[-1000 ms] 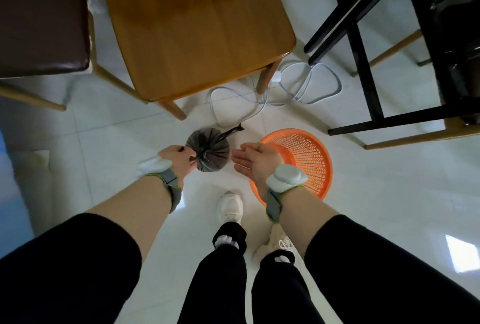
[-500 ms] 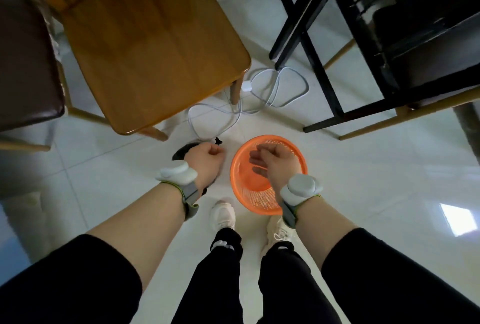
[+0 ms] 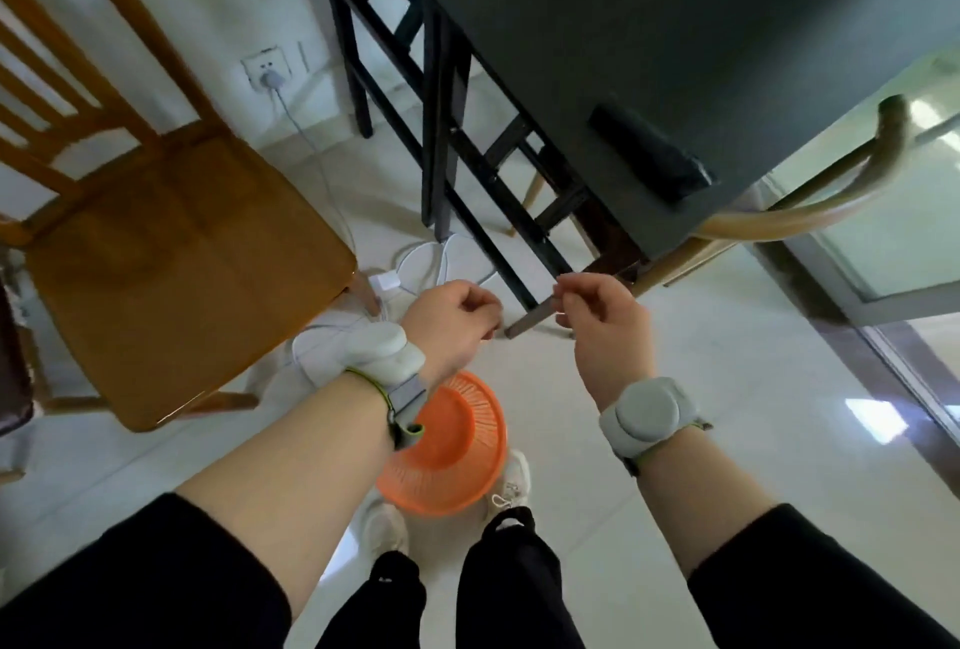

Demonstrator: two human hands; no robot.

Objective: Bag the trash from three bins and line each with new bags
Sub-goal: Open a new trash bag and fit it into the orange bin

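Your curled left hand [image 3: 449, 323] and right hand [image 3: 602, 321] hold nothing I can make out, while the round orange plastic mesh bin [image 3: 457, 451] at six o'clock below them sits bare, still needing its liner.

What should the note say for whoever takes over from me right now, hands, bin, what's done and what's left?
Left hand: raised, fingers curled, holding nothing visible.
Right hand: raised, fingers loosely curled, nothing visible in them.
Orange bin: on the floor by the feet, below the left wrist, with no bag or trash inside.
Tied trash bag: out of view.
Black roll on the dark table, possibly fresh bags.
Left: line this bin; other bins not in view.
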